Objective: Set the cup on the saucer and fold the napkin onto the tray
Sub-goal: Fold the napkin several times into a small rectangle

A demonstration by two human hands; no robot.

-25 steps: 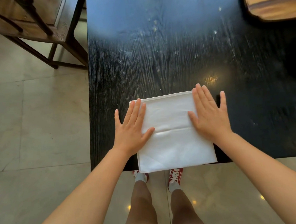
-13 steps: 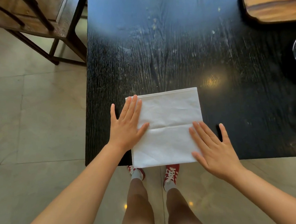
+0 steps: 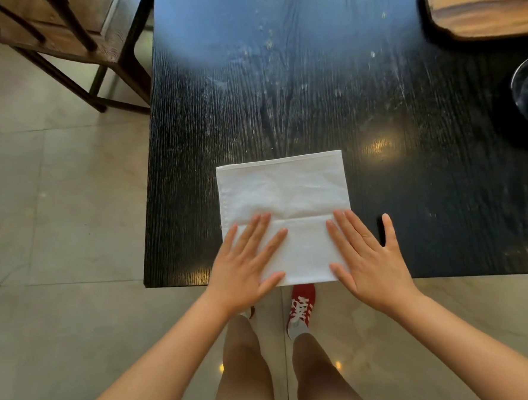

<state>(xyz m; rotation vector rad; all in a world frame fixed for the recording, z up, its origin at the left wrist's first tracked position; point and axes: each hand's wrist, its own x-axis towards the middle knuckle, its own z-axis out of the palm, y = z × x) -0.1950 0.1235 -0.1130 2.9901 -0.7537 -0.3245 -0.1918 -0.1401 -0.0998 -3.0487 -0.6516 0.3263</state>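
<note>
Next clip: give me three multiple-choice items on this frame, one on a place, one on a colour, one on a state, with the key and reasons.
1. Where does the white folded cloth napkin lie?
A. On the wooden tray
B. At the black wooden table's near edge
C. On the floor

2. What colour is the shoe under the table edge?
A. Red
B. Blue
C. Black

3. How are the hands?
A. Both pinch a corner
B. One lifted away
C. Both flat on the napkin

Key: B, the napkin lies at the table's edge, far from the tray; A, the shoe is red; C, left hand and right hand press with straight fingers.
</note>
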